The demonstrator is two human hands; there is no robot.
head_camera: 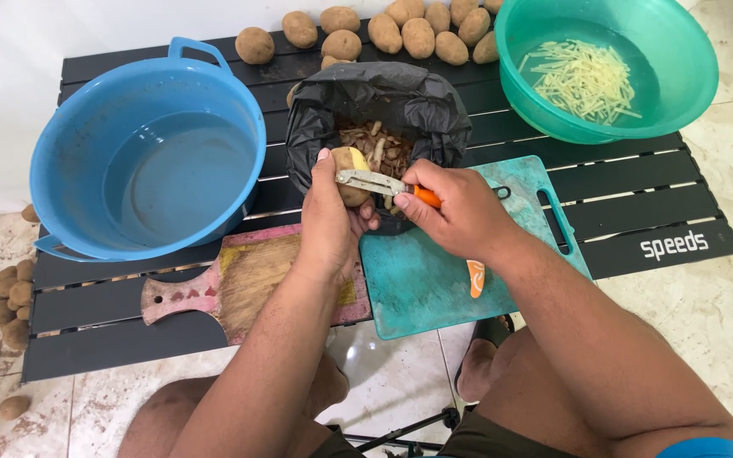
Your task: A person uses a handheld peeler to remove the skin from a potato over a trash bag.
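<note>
Orange-handled peeler [383, 183] in the right hand [460, 212], blade laid across a potato [351, 170] that the left hand [332, 225] cups over the black bag [383, 106] of peelings. Step in hand looks like mid-peel; one side looks bare, hard to tell how much skin remains. Next stroke calls for turning the potato to a fresh patch and keeping it over the bag. Left fingers wrapped round the potato, thumb on top; right fingers clenched on the handle, wrist bent inward. Both forearms reach across the dark slatted surface [638, 182], past the teal cutting board [434, 280].
</note>
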